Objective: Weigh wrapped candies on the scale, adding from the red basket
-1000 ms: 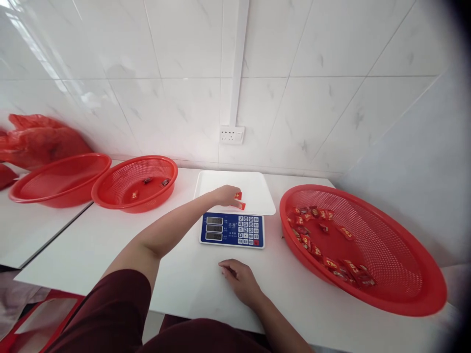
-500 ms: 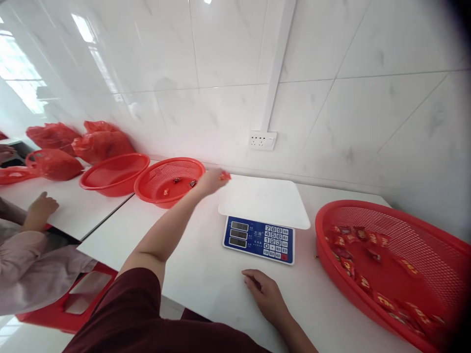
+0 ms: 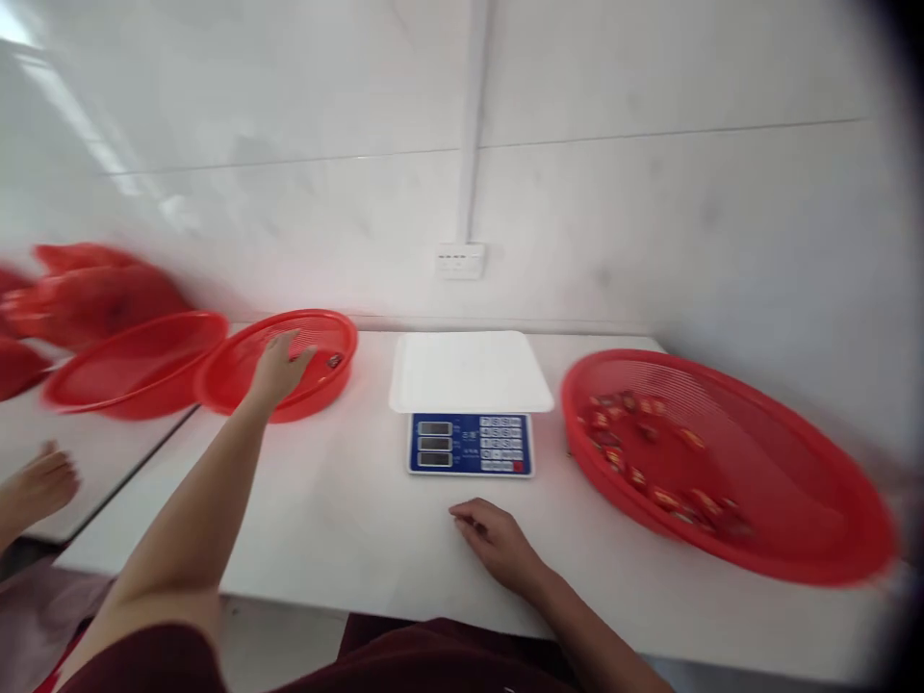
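Observation:
My left hand [image 3: 280,368] reaches over a red mesh basket [image 3: 345,380] on the left, fingers and thumb apart, nothing visible in it. Just right of the hand, a small wrapped candy [image 3: 333,361] lies in the basket; my hand hides part of the inside. My right hand [image 3: 495,544] rests on the white table with its fingers curled in, below a digital scale. The scale's white pan [image 3: 469,373] is bare, and its blue keypad panel [image 3: 469,445] faces me.
On the right stands a larger red basket [image 3: 808,491] with several red-wrapped candies [image 3: 639,476] along its near side. Another red basin [image 3: 137,366] and red plastic bags [image 3: 101,298] stand at far left. Another person's hand [image 3: 43,486] is at the left table. A socket [image 3: 460,261] sits on the wall.
My left hand has moved left, from beside the scale to over the basket. The red-wrapped candy it held is no longer visible in it. The view has turned; my right hand stays on the table.

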Motion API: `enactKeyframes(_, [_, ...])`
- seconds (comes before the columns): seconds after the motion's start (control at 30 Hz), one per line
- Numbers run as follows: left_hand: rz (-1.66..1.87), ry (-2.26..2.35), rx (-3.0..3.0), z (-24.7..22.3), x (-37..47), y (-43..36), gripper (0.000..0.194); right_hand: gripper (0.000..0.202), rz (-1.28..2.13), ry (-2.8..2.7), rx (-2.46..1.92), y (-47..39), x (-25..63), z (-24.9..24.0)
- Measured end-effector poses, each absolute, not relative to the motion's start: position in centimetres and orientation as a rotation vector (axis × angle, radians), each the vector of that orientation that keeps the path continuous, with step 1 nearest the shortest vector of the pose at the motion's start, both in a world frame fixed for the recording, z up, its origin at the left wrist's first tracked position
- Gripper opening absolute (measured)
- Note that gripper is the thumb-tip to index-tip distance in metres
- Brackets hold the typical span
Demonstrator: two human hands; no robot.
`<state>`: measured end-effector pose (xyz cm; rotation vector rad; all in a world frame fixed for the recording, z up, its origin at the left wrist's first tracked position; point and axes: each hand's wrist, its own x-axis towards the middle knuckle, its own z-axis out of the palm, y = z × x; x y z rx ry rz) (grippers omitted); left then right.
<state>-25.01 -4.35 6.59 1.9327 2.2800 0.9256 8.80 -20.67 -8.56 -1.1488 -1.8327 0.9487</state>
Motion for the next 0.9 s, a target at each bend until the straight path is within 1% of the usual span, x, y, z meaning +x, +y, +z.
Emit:
enactKeyframes(0.07, [1.147, 2.131, 1.966, 5.3, -21.9, -6.3, 0.041, 0.024, 0.855, -1.872, -1.162, -20.4, 10.4, -5.9])
enactKeyframes(0.17, [1.362, 1.902, 1.954, 2.3, -17.0, -10.5, 0.03, 0.027, 0.537, -1.853, -1.263, -19.1, 14.8, -1.3])
enactKeyframes(0.23, [1.3, 1.753, 1.986, 0.3, -14.1, -13.4, 0.023, 0.028, 0.346, -1.778, -1.483, -18.2, 19.0, 1.3])
enactKeyframes(0.3, [1.168, 1.59, 1.985, -1.5, -11.6, -15.6, 0.022, 0.032, 0.13, -1.706, -1.74, -17.6, 23.7, 2.7])
enactKeyframes(0.37, [1.033, 1.427, 1.985, -2.7, -9.5, -16.9, 0.021, 0.039, -0.093, -1.57, -2.059, -17.7, 28.3, 3.0])
enactKeyframes(0.43, [0.918, 1.288, 1.995, -3.4, -8.1, -17.4, 0.023, 0.051, -0.219, -1.396, -2.328, -18.4, 32.5, 2.2])
enactKeyframes(0.5, [0.826, 1.207, 1.993, -3.9, -7.4, -17.5, 0.025, 0.059, -0.2, -1.182, -2.513, -19.8, 35.7, 0.8])
enactKeyframes(0.6, [0.734, 1.167, 1.956, -4.3, -7.1, -17.5, 0.025, 0.072, -0.035, -0.945, -2.525, -21.7, 38.7, -1.1])
enactKeyframes(0.67, [0.711, 1.151, 1.927, -4.6, -7.2, -17.5, 0.023, 0.074, -0.002, -0.896, -2.499, -22.3, 39.5, -1.7])
enactKeyframes(0.7, [0.707, 1.143, 1.913, -4.8, -7.2, -17.6, 0.022, 0.072, -0.042, -0.907, -2.51, -22.2, 39.6, -1.7])
enactKeyframes(0.8, [0.705, 1.103, 1.888, -5.2, -7.0, -17.9, 0.018, 0.066, -0.188, -1.119, -2.55, -20.9, 38.6, -0.8])
enactKeyframes(0.83, [0.702, 1.08, 1.889, -5.4, -6.9, -18.0, 0.017, 0.065, -0.158, -1.261, -2.531, -20.2, 37.9, -0.3])
enactKeyframes(0.9, [0.69, 1.027, 1.898, -5.8, -6.6, -18.2, 0.017, 0.065, 0.105, -1.603, -2.416, -18.7, 35.8, 0.4])
